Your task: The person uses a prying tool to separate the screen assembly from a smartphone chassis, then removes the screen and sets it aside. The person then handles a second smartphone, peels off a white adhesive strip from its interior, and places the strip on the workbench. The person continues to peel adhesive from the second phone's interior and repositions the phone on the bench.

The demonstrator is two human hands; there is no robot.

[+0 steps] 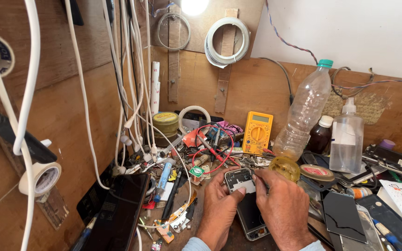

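Wooden panels wall our bench on the left and back, draped with white cables (82, 93); clutter crowds almost every edge, leaving bare wood only just before us. We hold an opened smartphone (245, 200) flat at the near middle; our left hand (218, 211) is closed on its left edge, thumb laid over the top; our right hand (282, 207) pinches a thin tool (259, 180) at the phone's upper right. Behind sit a yellow multimeter (257, 132) and a clear plastic bottle (305, 109); a dark phone (117, 216) leans left; black panels (343, 214) press in at right.
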